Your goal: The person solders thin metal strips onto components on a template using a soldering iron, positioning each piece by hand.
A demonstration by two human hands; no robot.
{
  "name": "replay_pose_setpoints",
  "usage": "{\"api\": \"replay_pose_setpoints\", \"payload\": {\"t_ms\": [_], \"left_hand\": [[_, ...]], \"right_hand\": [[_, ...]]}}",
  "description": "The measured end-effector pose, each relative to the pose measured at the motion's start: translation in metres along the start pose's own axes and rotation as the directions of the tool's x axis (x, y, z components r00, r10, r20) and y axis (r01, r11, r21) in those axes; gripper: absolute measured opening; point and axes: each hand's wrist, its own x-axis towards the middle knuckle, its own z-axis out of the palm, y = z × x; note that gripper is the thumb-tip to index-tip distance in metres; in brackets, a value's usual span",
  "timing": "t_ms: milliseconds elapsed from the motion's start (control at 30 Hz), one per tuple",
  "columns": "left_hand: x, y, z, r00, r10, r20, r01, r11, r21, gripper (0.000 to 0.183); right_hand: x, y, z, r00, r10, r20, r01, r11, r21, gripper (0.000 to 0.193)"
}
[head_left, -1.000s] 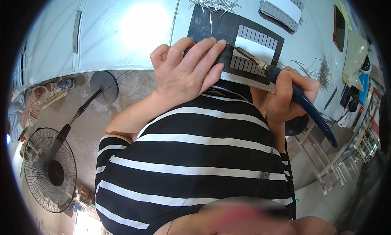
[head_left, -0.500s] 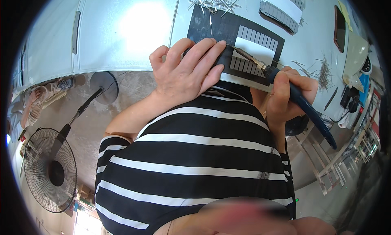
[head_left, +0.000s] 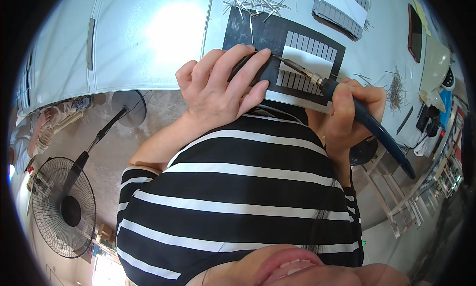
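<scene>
At the near edge of the white table point(head_left: 379, 50), a dark board point(head_left: 270, 30) lies flat, and on its right half rests a panel point(head_left: 307, 61) with a white middle and two rows of narrow grey bars. The left hand point(head_left: 218, 85) lies over the near left part of the board; compared with half a second ago, it has shifted a little to the left, and its first two fingers are now wider apart, with dark surface showing between them. Whether these fingers hold something, I cannot tell. The right hand point(head_left: 359, 107) is closed around the blue handle of a soldering iron point(head_left: 382, 134), as before, and the tip remains close to the left forefinger, at the left side of the panel. The two hands are apart. One pile of thin metal strips point(head_left: 255, 0) is at the far left corner of the board, and a stack of similar panels point(head_left: 342, 10) lies farther right, unchanged.
</scene>
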Motion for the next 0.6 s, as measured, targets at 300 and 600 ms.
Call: {"api": "replay_pose_setpoints", "payload": {"t_ms": [300, 600], "left_hand": [[0.001, 0.0, 0.001, 0.998, -0.039, -0.044, 0.038, 0.999, -0.018, 0.036], [-0.002, -0.001, 0.0, 0.999, -0.035, 0.008, 0.035, 0.998, -0.051, 0.042]], "right_hand": [[0.0, 0.0, -0.007, 0.941, -0.25, 0.228, 0.315, 0.892, -0.325, 0.031], [-0.003, -0.002, 0.002, 0.994, -0.063, -0.089, 0.058, 0.997, -0.053, 0.023]]}}
